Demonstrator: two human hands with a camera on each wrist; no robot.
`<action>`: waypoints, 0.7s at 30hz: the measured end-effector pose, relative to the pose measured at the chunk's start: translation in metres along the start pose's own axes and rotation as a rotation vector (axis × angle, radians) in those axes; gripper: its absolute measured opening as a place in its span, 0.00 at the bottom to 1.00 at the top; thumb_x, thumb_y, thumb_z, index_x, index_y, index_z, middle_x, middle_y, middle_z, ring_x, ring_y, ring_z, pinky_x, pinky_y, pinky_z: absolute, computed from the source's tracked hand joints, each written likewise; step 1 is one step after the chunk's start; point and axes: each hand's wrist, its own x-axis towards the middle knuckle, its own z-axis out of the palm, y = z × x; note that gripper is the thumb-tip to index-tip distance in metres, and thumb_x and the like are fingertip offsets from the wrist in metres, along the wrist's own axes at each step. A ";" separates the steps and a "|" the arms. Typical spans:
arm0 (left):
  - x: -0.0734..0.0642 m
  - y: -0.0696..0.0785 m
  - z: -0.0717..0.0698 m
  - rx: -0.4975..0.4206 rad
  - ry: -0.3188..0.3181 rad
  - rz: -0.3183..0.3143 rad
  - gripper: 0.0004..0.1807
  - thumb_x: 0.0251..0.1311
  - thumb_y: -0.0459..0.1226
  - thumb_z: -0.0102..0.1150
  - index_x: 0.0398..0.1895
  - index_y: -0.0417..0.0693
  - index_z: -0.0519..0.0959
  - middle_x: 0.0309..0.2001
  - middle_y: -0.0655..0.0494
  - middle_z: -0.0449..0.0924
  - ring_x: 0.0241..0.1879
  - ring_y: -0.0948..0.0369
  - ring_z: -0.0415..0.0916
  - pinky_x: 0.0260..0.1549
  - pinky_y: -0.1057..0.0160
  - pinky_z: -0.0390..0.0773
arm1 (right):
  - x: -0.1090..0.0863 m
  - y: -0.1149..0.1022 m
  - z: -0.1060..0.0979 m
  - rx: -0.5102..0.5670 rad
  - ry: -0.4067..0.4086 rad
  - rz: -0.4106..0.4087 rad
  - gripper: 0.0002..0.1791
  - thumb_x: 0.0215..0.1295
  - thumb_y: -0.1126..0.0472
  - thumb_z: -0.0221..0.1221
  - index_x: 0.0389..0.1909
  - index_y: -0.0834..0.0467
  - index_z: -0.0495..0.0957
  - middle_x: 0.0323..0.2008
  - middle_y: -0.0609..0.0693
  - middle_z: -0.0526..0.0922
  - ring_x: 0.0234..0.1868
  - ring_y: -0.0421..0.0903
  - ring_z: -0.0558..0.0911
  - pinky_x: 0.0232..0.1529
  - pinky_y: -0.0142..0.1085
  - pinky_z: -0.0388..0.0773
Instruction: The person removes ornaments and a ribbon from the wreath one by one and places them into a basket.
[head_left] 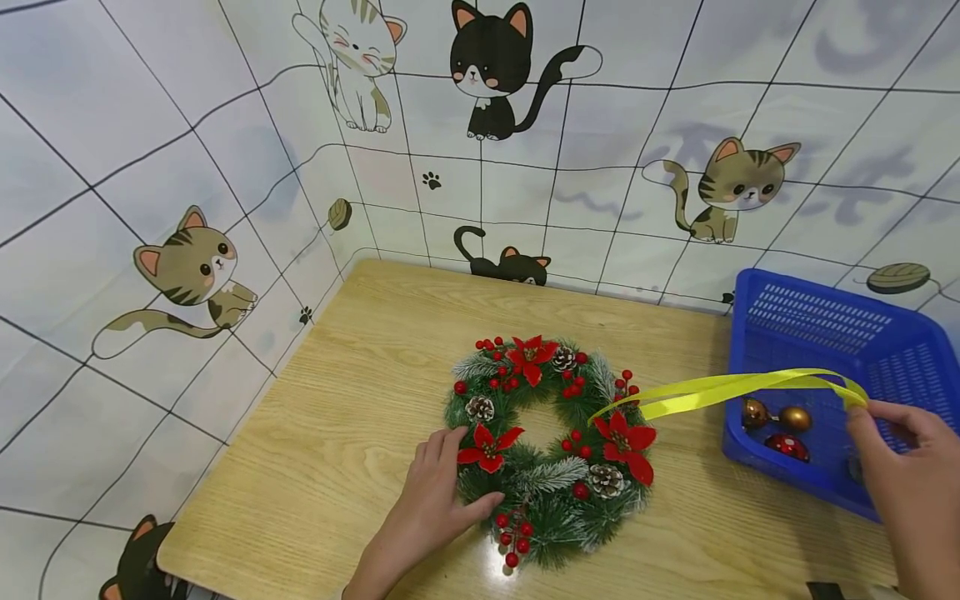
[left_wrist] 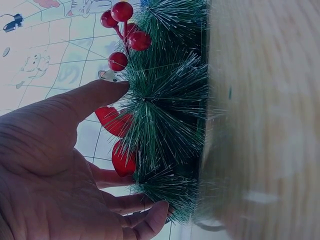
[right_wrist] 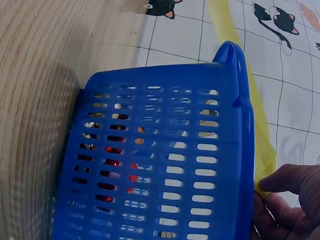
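Observation:
A green wreath (head_left: 551,479) with red poinsettias, berries and pinecones lies flat on the table. My left hand (head_left: 427,496) rests at its lower left edge, thumb and fingers spread apart and touching the greenery (left_wrist: 165,115). At the right, my right hand (head_left: 903,467) pinches a yellow ribbon (head_left: 701,393) between thumb and fingers, above a blue basket. Two strands of the ribbon stretch from the hand to the wreath's right side, beside a poinsettia (head_left: 626,446). How the ribbon passes at the wreath is partly hidden. In the right wrist view the pinched ribbon (right_wrist: 262,155) hangs beyond the basket's rim.
The blue plastic basket (head_left: 847,307) stands at the table's right, holding gold baubles (head_left: 795,418) and a red bauble (head_left: 787,447). The wooden table (head_left: 330,433) meets walls with a cat-print covering (head_left: 600,192) at the back and left.

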 end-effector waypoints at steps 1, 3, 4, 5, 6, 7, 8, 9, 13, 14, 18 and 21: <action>0.000 0.000 0.000 -0.001 -0.001 0.000 0.52 0.61 0.55 0.79 0.77 0.31 0.66 0.70 0.31 0.68 0.68 0.34 0.66 0.64 0.29 0.69 | 0.001 0.002 0.000 0.017 0.012 0.006 0.20 0.79 0.55 0.61 0.60 0.67 0.84 0.55 0.41 0.79 0.59 0.33 0.74 0.48 0.18 0.69; 0.000 -0.001 0.000 -0.003 -0.003 -0.003 0.53 0.61 0.56 0.79 0.77 0.31 0.66 0.71 0.31 0.68 0.69 0.34 0.66 0.64 0.30 0.69 | 0.002 0.005 0.001 0.029 0.023 0.012 0.20 0.79 0.55 0.61 0.58 0.68 0.83 0.53 0.38 0.77 0.59 0.31 0.73 0.54 0.20 0.70; -0.001 -0.001 0.000 -0.005 -0.004 -0.003 0.53 0.61 0.56 0.79 0.77 0.31 0.66 0.71 0.32 0.68 0.69 0.34 0.66 0.64 0.30 0.70 | 0.003 0.006 0.000 0.030 0.022 0.017 0.19 0.78 0.55 0.61 0.56 0.67 0.83 0.53 0.38 0.77 0.53 0.27 0.72 0.47 0.18 0.70; -0.001 -0.001 0.000 -0.005 -0.004 -0.003 0.53 0.61 0.56 0.79 0.77 0.31 0.66 0.71 0.32 0.68 0.69 0.34 0.66 0.64 0.30 0.70 | 0.004 0.006 0.000 0.023 0.018 0.032 0.18 0.78 0.55 0.61 0.55 0.65 0.83 0.54 0.40 0.78 0.53 0.27 0.72 0.47 0.18 0.70; 0.000 -0.001 0.000 -0.004 -0.004 -0.002 0.53 0.61 0.56 0.79 0.77 0.31 0.66 0.71 0.32 0.68 0.69 0.34 0.66 0.64 0.30 0.70 | 0.004 0.007 0.000 0.018 0.022 0.030 0.20 0.79 0.55 0.60 0.58 0.68 0.82 0.56 0.42 0.78 0.53 0.26 0.71 0.51 0.20 0.70; 0.000 -0.001 0.000 -0.002 -0.003 -0.002 0.53 0.61 0.56 0.79 0.77 0.31 0.66 0.71 0.32 0.68 0.69 0.34 0.66 0.64 0.30 0.70 | 0.004 0.007 0.000 0.022 0.030 0.030 0.21 0.79 0.55 0.60 0.58 0.68 0.82 0.57 0.42 0.78 0.53 0.27 0.70 0.55 0.22 0.69; 0.000 -0.001 0.000 -0.002 -0.003 -0.001 0.53 0.61 0.56 0.79 0.77 0.31 0.66 0.71 0.32 0.68 0.69 0.34 0.66 0.64 0.30 0.69 | 0.004 0.006 -0.001 0.018 0.025 0.041 0.22 0.79 0.55 0.59 0.59 0.69 0.82 0.60 0.46 0.78 0.55 0.28 0.71 0.57 0.23 0.69; 0.000 -0.001 0.000 -0.001 -0.002 0.000 0.53 0.61 0.56 0.79 0.77 0.31 0.66 0.71 0.32 0.68 0.69 0.34 0.66 0.64 0.29 0.69 | 0.004 0.007 -0.002 0.029 0.020 0.055 0.19 0.79 0.54 0.59 0.58 0.65 0.83 0.59 0.41 0.77 0.54 0.25 0.68 0.57 0.23 0.69; 0.000 -0.001 0.000 0.000 -0.002 0.002 0.53 0.61 0.55 0.79 0.77 0.31 0.66 0.71 0.31 0.68 0.69 0.34 0.65 0.65 0.29 0.69 | 0.004 0.007 -0.004 0.047 0.022 0.082 0.17 0.81 0.53 0.59 0.60 0.57 0.83 0.59 0.35 0.75 0.57 0.27 0.69 0.63 0.27 0.69; 0.000 -0.001 0.000 0.001 -0.002 0.002 0.53 0.61 0.55 0.79 0.77 0.31 0.66 0.71 0.31 0.68 0.69 0.34 0.65 0.65 0.29 0.69 | 0.003 0.008 -0.006 0.042 0.017 0.092 0.15 0.81 0.52 0.58 0.60 0.53 0.83 0.58 0.35 0.75 0.55 0.27 0.70 0.58 0.26 0.71; 0.000 0.000 0.000 0.002 -0.003 0.001 0.53 0.61 0.56 0.79 0.78 0.31 0.66 0.71 0.31 0.68 0.70 0.34 0.65 0.65 0.30 0.69 | 0.005 0.011 -0.010 0.074 0.042 0.064 0.07 0.80 0.55 0.59 0.52 0.43 0.82 0.43 0.26 0.71 0.39 0.25 0.68 0.33 0.17 0.67; 0.000 0.000 0.000 0.005 -0.001 0.004 0.53 0.61 0.56 0.79 0.77 0.31 0.66 0.71 0.31 0.68 0.70 0.34 0.65 0.65 0.29 0.69 | 0.007 0.014 -0.011 0.092 0.065 0.051 0.07 0.80 0.55 0.60 0.47 0.36 0.79 0.37 0.22 0.68 0.38 0.24 0.67 0.33 0.16 0.62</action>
